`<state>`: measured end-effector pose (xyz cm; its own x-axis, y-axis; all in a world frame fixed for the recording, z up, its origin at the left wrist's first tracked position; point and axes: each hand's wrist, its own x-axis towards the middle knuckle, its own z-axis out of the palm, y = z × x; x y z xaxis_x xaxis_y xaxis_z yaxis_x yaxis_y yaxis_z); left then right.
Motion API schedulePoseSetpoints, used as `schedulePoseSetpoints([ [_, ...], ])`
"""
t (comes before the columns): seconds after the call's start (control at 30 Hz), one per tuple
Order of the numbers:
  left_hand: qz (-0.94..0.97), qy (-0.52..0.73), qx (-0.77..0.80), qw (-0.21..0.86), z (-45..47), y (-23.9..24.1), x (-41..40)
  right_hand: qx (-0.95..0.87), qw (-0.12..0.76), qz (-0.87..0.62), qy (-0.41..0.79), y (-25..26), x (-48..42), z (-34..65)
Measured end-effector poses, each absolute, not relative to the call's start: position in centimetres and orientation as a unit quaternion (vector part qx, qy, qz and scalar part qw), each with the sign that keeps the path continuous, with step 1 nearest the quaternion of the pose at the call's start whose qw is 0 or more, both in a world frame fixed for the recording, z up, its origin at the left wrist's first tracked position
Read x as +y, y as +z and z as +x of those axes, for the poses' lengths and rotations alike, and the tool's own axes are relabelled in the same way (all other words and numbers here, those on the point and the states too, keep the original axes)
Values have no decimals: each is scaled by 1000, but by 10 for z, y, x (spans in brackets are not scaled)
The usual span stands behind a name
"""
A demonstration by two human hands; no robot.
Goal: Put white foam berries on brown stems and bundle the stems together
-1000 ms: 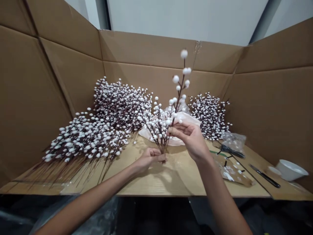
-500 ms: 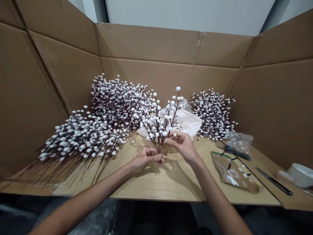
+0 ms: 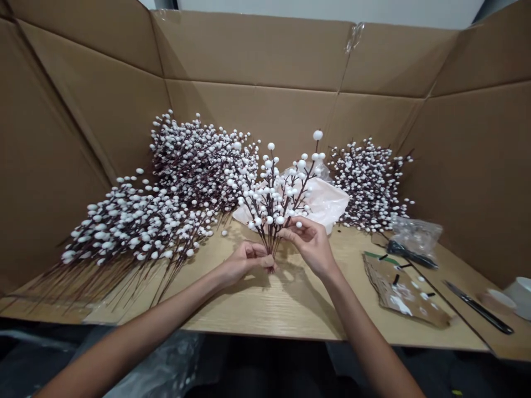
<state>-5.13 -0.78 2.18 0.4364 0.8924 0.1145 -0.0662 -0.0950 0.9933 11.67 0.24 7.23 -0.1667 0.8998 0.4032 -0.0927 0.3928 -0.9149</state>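
My left hand (image 3: 243,264) is closed around the bottom of a small bunch of dark stems with white berries (image 3: 274,193), held upright just above the wooden table (image 3: 286,309). My right hand (image 3: 309,243) pinches one stem of that bunch a little higher up, at its right side. The berry heads fan out above both hands. A white plastic bag (image 3: 327,202) lies right behind the bunch.
Large heaps of white-berry branches lie at the left (image 3: 133,221), back left (image 3: 194,160) and back right (image 3: 369,182). Cardboard walls (image 3: 257,61) ring the table. At right are a brown paper scrap (image 3: 404,290), a clear bag (image 3: 417,235), a black knife (image 3: 481,309) and a white bowl (image 3: 522,290).
My right hand brought a tall single berry stem down into the bunch that my left hand holds. Both hands stay at the bunch, and the view has tilted slightly downward.
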Motion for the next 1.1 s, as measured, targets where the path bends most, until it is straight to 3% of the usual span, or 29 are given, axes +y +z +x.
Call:
schedulePoseSetpoints([
  [0.4, 618, 405, 352, 575, -49, 23, -10, -614, 577, -368, 393, 52, 10, 109],
  [0.63, 603, 420, 330, 592, -49, 20, -9, -580, 656, -376, 303, 55, -2, 106],
  [0.8, 598, 423, 333, 594, -48, 20, -10, -541, 650, -397, 356, 51, -5, 105],
  [1.1, 628, 371, 343, 592, -53, 25, -9, -609, 473, -389, 504, 40, 2, 109],
])
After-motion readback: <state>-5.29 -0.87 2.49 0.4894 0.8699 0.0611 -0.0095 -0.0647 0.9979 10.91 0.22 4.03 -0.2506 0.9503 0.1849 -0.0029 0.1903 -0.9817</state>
